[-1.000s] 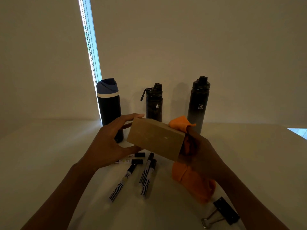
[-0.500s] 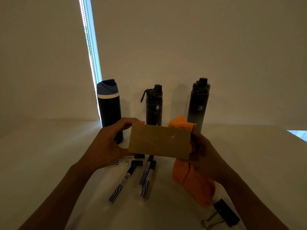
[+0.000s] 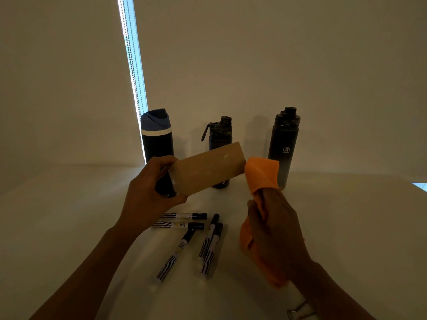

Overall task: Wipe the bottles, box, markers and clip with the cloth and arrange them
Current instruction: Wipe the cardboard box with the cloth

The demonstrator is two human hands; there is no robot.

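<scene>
My left hand (image 3: 150,192) grips the left end of a brown cardboard box (image 3: 208,169), held above the table and tilted up to the right. My right hand (image 3: 275,225) holds an orange cloth (image 3: 261,174) bunched over its fingers, just off the box's right end. Three dark bottles stand at the back: one with a blue lid (image 3: 157,137), a short one (image 3: 220,132) partly hidden by the box, and a tall one (image 3: 285,144). Several black-capped markers (image 3: 189,236) lie on the table below the box. The clip's wire handle (image 3: 298,309) shows beside my right forearm.
The white table (image 3: 69,215) runs to a pale wall close behind the bottles. A bright strip of window (image 3: 131,65) with bead cords stands behind the blue-lidded bottle. The table's right edge (image 3: 419,185) is visible.
The box has tilted so its right end points up. My right hand has come off the box's right end with the cloth and moved right. The clip's body is now hidden by my forearm.
</scene>
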